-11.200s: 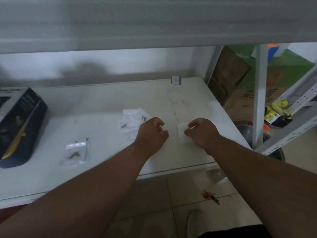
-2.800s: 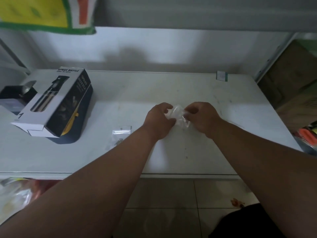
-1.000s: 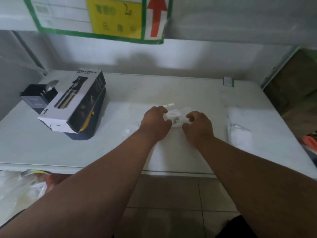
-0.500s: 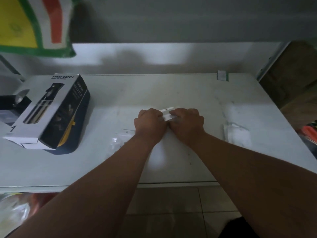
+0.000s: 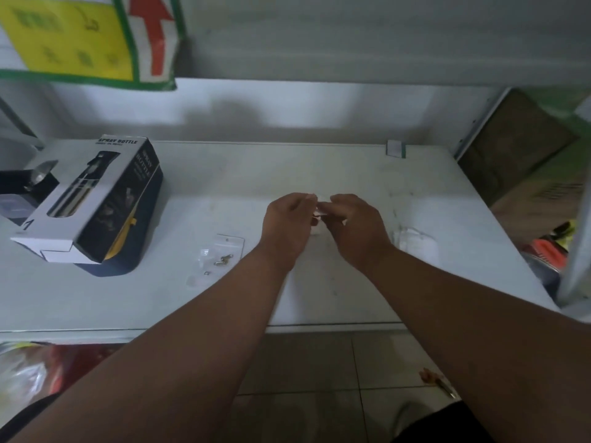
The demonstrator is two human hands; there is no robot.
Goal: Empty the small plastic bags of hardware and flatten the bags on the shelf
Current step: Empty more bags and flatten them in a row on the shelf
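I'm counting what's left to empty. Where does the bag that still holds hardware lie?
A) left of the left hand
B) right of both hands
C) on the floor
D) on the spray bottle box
A: the bag with hardware lies on the shelf, left of the left hand.

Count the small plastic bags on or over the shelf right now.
3: one bag pinched between both hands, one with hardware lying left of them, one flattened on the right. More may hide under the arms.

Box (image 5: pixel 92 199), left on shelf (image 5: pixel 287 167): top panel reads "SPRAY BOTTLE", side panel same words vert., front lower corner "1". Sign (image 5: pixel 86 39) upper left: red up-arrow on white, yellow panel w/ green glyphs, illegible.
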